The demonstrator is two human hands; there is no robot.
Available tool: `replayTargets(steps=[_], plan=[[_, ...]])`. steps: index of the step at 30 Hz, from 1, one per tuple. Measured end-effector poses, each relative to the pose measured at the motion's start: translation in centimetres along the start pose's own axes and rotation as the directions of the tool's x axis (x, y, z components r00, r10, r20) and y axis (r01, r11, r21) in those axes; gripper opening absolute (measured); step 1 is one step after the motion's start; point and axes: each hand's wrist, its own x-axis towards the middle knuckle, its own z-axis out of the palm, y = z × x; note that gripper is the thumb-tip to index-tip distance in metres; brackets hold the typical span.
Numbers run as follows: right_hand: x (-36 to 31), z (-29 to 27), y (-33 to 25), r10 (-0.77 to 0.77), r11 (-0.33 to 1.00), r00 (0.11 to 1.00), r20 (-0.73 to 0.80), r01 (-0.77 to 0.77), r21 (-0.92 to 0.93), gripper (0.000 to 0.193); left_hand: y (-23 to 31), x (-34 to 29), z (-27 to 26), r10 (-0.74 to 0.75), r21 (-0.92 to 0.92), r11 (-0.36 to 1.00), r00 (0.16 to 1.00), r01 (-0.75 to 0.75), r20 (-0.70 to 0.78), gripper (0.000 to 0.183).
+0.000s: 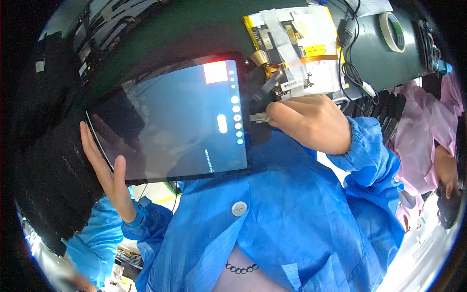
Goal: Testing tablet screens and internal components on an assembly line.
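Observation:
A tablet [180,121] with a lit blue screen and a dark border lies turned sideways before me. At its lower left edge is my left hand [109,175], thumb over the front and fingers stretched along the side, holding the tablet. My right hand [311,121] is closed in a pinch on a cable plug [261,118] at the tablet's right edge. The plug's tip meets the dark border; how far it is in, I cannot tell. A reddish-white bright patch shows in the screen's upper right corner, above a column of round icons.
Beyond my right hand, an opened device's inner assembly [304,48] with white tape and yellow edges lies on the dark green table [362,63]. Black cables [351,58] loop beside it. A tape roll [392,32] lies farther right. A person in pink [421,131] works at the right, another in light blue [97,241] at lower left.

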Motion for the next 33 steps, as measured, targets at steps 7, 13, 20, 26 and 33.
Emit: replayTargets(steps=[7, 13, 20, 26, 33], plan=[[0.5, -0.1, 0.0, -0.033, 0.999, 0.999, 0.01, 0.034, -0.024, 0.023, -0.1, 0.1, 0.1, 0.024, -0.007, 1.0, 0.999, -0.024, 0.02, 0.085], [1.7, -1.5, -0.7, -0.107, 0.979, 0.989, 0.104, 0.123, -0.161, 0.018, 0.2, 0.0, -0.3, 0.002, -0.133, 0.991, 1.0, 0.001, 0.028, 0.091], [0.9, -2.3, -2.0, 0.013, 0.972, 0.992, 0.124, 0.016, -0.234, 0.014, 2.2, 0.4, -1.1, -0.049, -0.166, 0.984, 0.998, 0.056, 0.051, 0.087], [0.6, -0.5, -1.7, -0.015, 0.925, 0.994, -0.105, -0.026, -0.38, 0.012, 8.9, 3.1, 3.1, 0.306, 0.295, 0.9, 0.947, -0.321, 0.097, 0.103], [0.5, 0.1, -1.8, -0.072, 0.884, 0.991, -0.117, 0.009, -0.467, 0.012, 11.2, 4.1, 9.3, 0.303, 0.248, 0.9, 0.923, -0.358, 0.236, 0.115]])
